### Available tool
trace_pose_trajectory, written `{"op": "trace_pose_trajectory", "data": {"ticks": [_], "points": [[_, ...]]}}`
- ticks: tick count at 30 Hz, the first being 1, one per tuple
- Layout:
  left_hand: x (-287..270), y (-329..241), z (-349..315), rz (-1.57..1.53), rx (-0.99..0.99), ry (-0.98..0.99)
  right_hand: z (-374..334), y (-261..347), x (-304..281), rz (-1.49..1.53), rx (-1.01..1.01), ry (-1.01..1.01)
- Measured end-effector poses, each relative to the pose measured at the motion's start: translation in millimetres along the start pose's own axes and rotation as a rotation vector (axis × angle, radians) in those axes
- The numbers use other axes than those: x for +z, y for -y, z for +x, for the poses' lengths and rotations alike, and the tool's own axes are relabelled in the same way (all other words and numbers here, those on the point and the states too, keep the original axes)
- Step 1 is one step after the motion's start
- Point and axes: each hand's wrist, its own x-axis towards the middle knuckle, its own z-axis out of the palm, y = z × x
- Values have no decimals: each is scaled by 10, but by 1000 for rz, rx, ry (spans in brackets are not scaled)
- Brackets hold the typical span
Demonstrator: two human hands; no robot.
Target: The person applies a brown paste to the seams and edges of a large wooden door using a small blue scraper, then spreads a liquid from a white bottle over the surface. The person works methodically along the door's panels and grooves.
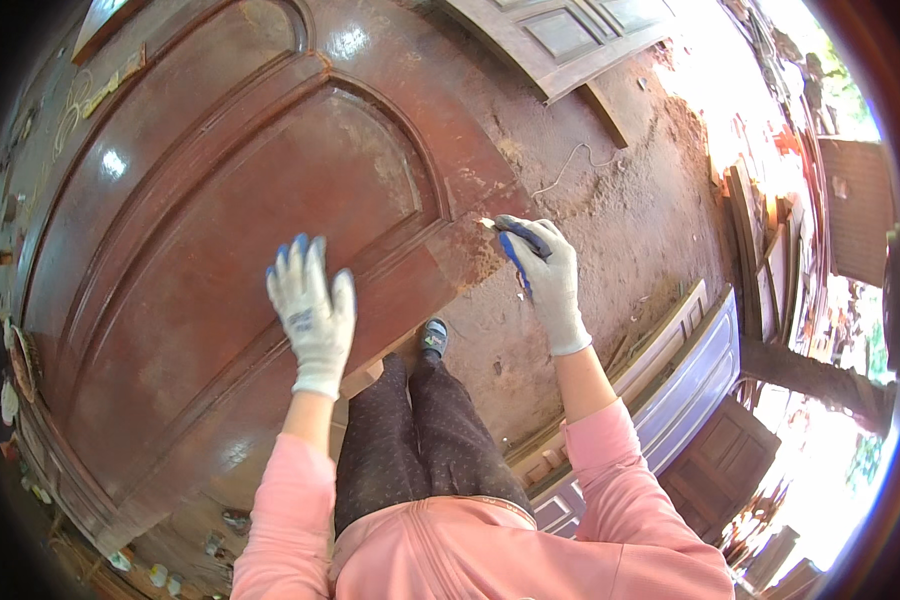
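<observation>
A large reddish-brown panelled wooden door (pixel 300 190) with curved mouldings lies flat in front of me. My left hand (pixel 313 305), in a white glove with blue fingertips, is stretched out over its near part with the fingers spread. I cannot tell whether the palm touches the wood. My right hand (pixel 550 275), gloved the same way, is closed round a small dark-handled tool (pixel 525 236) at the door's right corner. A bright spot shows at the tool's tip, whose shape is too small to make out. The wood at this corner looks patchy and worn.
Another panelled door (pixel 560 40) lies at the far right, beside a wooden strip (pixel 603 115). A thin wire (pixel 570 165) lies on the dirt floor. Door panels, one bluish-white (pixel 695 370) and one brown (pixel 720 462), lean at the right. Stacked boards (pixel 755 250) stand behind them.
</observation>
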Motion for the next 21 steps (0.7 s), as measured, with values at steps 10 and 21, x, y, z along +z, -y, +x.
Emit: {"op": "trace_pose_trajectory", "data": {"ticks": [10,21], "points": [[83,-392,144,238,-12,88,265,-52,109,-488,-385,44],[84,-383,155,233,-23,100,306,-219,82,-577,-516,120]]}}
